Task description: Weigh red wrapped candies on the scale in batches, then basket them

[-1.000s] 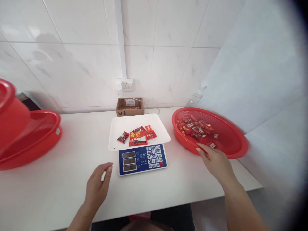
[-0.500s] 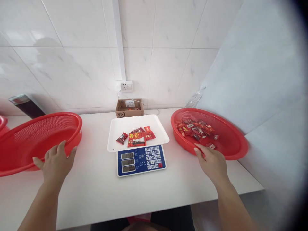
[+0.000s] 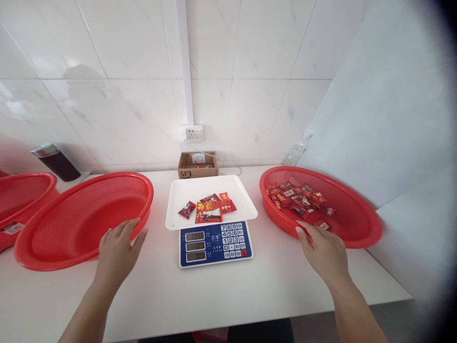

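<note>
My left hand [image 3: 119,252] grips the near right rim of a red plastic basket [image 3: 30,247], fingers over the edge and thumb outside. No contents show in that basket. My right hand [image 3: 323,252] grips the near rim of another red basket [image 3: 373,228], fingers over the edge and thumb outside. Many small red wrapped packets [image 3: 300,195] lie in it. Between the baskets stands a blue and white digital scale [image 3: 216,259] with a white tray [image 3: 235,190]. Several red packets, including a larger packet [image 3: 209,213], rest on the tray.
Behind the scale sits a small cardboard box [image 3: 198,172] with packets inside, below a wall socket [image 3: 193,133]. At left are a further red basket [image 3: 35,183] and a dark flask [image 3: 59,164]. A clear plastic bottle [image 3: 294,152] lies by the right wall.
The left basket has moved right, closer to the scale, with my left hand on its rim. The view has shifted slightly. The packets on the tray look the same.
</note>
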`<action>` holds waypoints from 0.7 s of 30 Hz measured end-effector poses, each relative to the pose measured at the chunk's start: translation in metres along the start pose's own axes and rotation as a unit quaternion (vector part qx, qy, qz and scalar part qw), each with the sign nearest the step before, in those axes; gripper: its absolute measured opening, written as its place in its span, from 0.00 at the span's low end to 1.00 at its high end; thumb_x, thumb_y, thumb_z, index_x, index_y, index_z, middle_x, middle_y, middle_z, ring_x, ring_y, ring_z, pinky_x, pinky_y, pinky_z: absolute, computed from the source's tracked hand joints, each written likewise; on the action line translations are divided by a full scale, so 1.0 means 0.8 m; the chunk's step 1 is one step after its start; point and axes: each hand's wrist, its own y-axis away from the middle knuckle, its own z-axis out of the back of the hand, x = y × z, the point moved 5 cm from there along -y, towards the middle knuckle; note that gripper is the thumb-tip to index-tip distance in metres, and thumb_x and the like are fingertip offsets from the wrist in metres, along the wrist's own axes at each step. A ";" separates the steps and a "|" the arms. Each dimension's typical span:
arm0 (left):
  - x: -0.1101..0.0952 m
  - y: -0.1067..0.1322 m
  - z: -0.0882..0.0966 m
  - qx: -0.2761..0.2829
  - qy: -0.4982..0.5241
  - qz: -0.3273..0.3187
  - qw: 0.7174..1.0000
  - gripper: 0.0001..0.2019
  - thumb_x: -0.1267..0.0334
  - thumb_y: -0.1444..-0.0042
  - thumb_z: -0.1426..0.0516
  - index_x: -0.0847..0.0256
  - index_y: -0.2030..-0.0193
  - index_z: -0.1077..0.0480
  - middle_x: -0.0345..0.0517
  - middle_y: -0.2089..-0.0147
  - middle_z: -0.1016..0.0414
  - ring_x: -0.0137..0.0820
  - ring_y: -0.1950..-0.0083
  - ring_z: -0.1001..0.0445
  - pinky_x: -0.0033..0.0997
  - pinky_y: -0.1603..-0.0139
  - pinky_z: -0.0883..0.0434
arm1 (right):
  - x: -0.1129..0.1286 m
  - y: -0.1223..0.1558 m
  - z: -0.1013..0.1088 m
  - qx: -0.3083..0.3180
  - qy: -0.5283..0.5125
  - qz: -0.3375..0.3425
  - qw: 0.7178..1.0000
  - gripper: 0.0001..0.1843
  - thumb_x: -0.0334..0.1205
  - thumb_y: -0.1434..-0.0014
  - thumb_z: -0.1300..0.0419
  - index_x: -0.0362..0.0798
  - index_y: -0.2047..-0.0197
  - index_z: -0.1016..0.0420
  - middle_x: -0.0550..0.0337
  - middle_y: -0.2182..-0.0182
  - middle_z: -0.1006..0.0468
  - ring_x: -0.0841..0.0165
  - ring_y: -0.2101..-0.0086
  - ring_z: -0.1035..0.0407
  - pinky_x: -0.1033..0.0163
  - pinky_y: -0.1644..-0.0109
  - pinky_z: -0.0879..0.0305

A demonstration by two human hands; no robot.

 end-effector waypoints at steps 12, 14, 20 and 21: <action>-0.148 -0.077 -0.044 0.146 0.082 -0.141 0.976 0.14 0.58 0.44 0.53 0.56 0.57 0.31 0.48 0.60 0.25 0.39 0.57 0.29 0.36 0.61 0.34 | -0.002 0.002 -0.005 0.002 0.000 0.007 1.000 0.22 0.49 0.38 0.57 0.47 0.58 0.26 0.54 0.67 0.21 0.61 0.67 0.29 0.57 0.62 0.39; -0.139 -0.083 -0.039 0.140 0.082 -0.133 0.978 0.13 0.62 0.45 0.53 0.57 0.57 0.32 0.48 0.61 0.26 0.37 0.59 0.29 0.34 0.64 0.34 | -0.003 0.003 -0.005 0.004 -0.001 0.005 1.000 0.22 0.49 0.38 0.57 0.48 0.58 0.27 0.54 0.67 0.21 0.61 0.67 0.29 0.56 0.61 0.39; -0.042 -0.098 0.020 0.003 -0.026 0.013 1.000 0.15 0.61 0.46 0.53 0.56 0.55 0.30 0.54 0.51 0.29 0.49 0.52 0.32 0.45 0.59 0.34 | 0.000 0.003 -0.001 -0.007 -0.006 0.002 1.000 0.23 0.50 0.38 0.58 0.47 0.57 0.26 0.54 0.67 0.21 0.61 0.67 0.29 0.56 0.61 0.40; -0.034 -0.099 0.024 -0.003 -0.025 0.020 0.999 0.16 0.59 0.46 0.53 0.57 0.56 0.30 0.55 0.49 0.30 0.51 0.50 0.34 0.49 0.57 0.35 | 0.000 0.003 -0.001 -0.007 -0.006 0.000 1.000 0.23 0.50 0.38 0.58 0.47 0.57 0.26 0.54 0.67 0.21 0.60 0.67 0.29 0.56 0.61 0.40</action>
